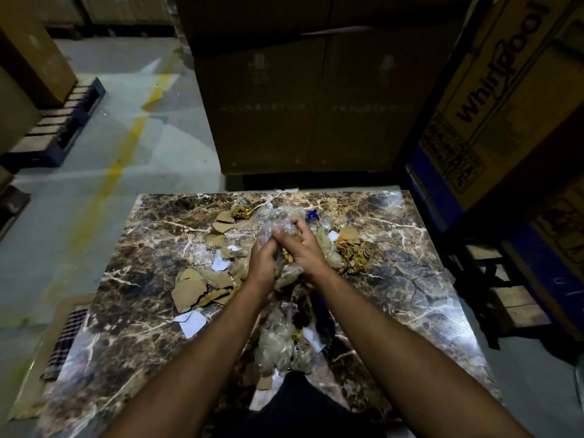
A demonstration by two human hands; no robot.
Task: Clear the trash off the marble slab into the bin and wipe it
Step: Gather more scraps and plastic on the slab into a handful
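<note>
Plastic, a clear crumpled film wad [278, 230] mid brown marble surface [410, 248], is bunched in curled fingers of left hand [262, 263] and right hand [305, 252]; light, springy, slippery, best gathered whole.

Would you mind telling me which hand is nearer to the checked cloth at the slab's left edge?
Left. The left hand grips the plastic wrap mid-slab, on the side toward the checked cloth; the right hand grips the wrap just beyond it, farther away.
</note>
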